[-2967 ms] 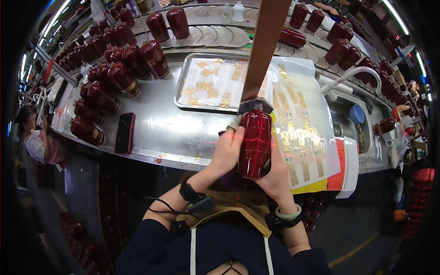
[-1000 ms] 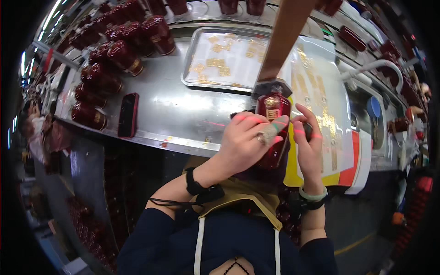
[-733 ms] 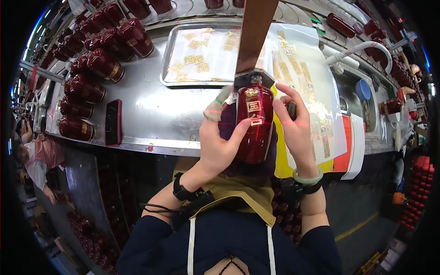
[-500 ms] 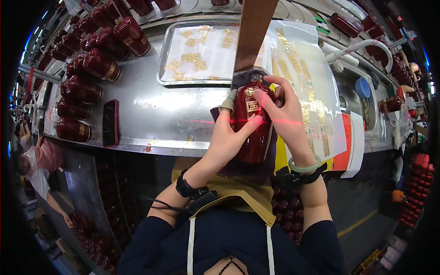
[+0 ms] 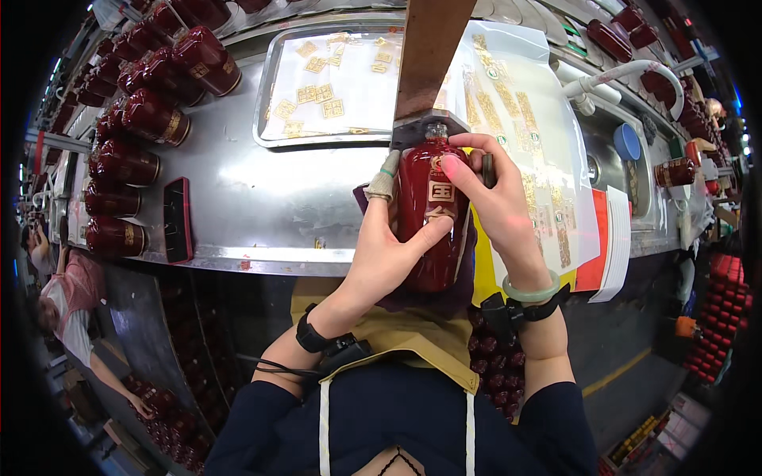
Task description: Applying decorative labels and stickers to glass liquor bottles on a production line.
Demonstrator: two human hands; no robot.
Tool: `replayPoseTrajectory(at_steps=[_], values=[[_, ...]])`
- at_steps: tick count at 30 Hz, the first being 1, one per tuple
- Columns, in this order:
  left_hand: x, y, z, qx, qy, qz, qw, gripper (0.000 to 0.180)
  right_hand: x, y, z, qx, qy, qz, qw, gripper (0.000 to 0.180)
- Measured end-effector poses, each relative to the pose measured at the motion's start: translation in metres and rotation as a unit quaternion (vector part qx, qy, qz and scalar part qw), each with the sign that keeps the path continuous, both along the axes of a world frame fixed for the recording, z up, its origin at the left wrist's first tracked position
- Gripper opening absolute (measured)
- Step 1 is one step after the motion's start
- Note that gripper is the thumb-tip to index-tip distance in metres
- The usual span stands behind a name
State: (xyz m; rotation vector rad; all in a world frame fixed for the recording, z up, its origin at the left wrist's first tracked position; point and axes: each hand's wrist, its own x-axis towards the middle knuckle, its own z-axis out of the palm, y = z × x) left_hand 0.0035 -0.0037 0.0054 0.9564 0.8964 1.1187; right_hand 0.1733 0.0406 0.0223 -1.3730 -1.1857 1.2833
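A dark red glass bottle (image 5: 435, 266) with a clear glass neck lies tilted in front of me, its neck away from me by the base of a brown post. Gold decals run down its front, among them a square gold decal (image 5: 441, 191). My left hand (image 5: 381, 254) is closed on the bottle's left side, cloth finger covers on its fingers, thumb pressed on a gold decal below the square one. My right hand (image 5: 500, 198) is closed round the upper right side, its thumb near the small top decal. Some fingertips are hidden behind the bottle.
A metal tray (image 5: 266, 131) holds loose gold decals on white paper. Right of the brown post (image 5: 432, 55) lies a sheet with gold strips (image 5: 516, 119). Several red bottles (image 5: 151, 115) and a dark phone-like slab (image 5: 178, 220) stand left. A sink with a blue bowl (image 5: 627, 141) is right.
My left thumb has moved a little down the bottle's front, onto the lower gold decal. The red light lines across bottle and hands have mostly gone. The view has shifted slightly.
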Motion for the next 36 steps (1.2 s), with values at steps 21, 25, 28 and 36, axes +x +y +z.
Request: replayPoseTrajectory(at_steps=[21,25,28,36], values=[[-0.001,-0.001,0.000,0.001,0.003,-0.003,1.000,0.089,0.000,-0.004,0.006,0.004,0.008,0.004,1.000,0.036],[-0.002,-0.001,-0.001,0.004,0.002,0.001,1.000,0.088,-0.001,-0.004,0.007,0.003,0.016,0.004,1.000,0.036],[-0.002,-0.002,-0.002,-0.007,0.002,0.000,1.000,0.088,0.000,-0.005,0.006,0.001,0.005,0.007,1.000,0.036],[-0.005,0.008,0.007,-0.046,-0.045,0.021,0.998,0.082,0.007,-0.020,0.006,-0.021,0.062,-0.037,0.997,0.039]])
